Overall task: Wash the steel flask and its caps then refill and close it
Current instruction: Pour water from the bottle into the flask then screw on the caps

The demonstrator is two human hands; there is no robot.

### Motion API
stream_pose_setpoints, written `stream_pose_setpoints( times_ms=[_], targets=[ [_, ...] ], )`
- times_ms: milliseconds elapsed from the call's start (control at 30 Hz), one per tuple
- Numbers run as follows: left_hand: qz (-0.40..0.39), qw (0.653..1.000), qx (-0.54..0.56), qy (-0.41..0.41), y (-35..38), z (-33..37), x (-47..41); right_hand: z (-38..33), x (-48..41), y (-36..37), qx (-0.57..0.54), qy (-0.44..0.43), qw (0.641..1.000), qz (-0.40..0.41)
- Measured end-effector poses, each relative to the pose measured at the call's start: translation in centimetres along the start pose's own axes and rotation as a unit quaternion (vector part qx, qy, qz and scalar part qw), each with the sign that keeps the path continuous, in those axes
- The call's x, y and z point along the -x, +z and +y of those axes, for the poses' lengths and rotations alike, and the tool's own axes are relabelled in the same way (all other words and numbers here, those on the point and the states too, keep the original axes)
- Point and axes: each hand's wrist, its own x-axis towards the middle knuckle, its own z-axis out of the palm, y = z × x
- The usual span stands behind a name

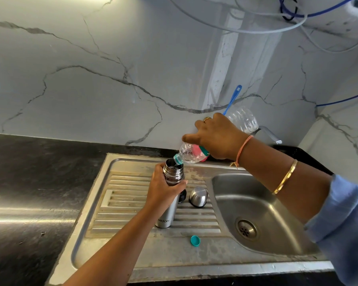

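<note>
The steel flask (170, 211) stands upright and uncapped on the ribbed drainboard (132, 205). My left hand (163, 190) grips its upper body. My right hand (217, 137) holds a clear plastic bottle (189, 154) tilted neck-down, its teal-ringed mouth at the flask's opening. The steel outer cap (198, 196) sits upside-up on the drainboard just right of the flask. A black inner cap (182, 195) peeks out behind the flask, mostly hidden. The bottle's teal screw cap (195, 241) lies on the sink's front ledge.
The sink basin (277, 223) with its drain (246, 229) lies to the right. A blue-handled brush (233, 99) leans on the marble wall behind the bottle. Next to it a tap spout (271, 135) shows. Black countertop (29, 182) stretches to the left.
</note>
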Motion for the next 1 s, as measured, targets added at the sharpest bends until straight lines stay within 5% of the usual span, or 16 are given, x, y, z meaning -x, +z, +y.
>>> stream_pose_setpoints(
  times_ms=[1000],
  targets=[
    [-0.001, 1.0, -0.007, 0.001, -0.1, 0.1, 0.0, -0.8, -1.6, -3.6, 0.111, -0.024, 0.993, -0.009]
  ],
)
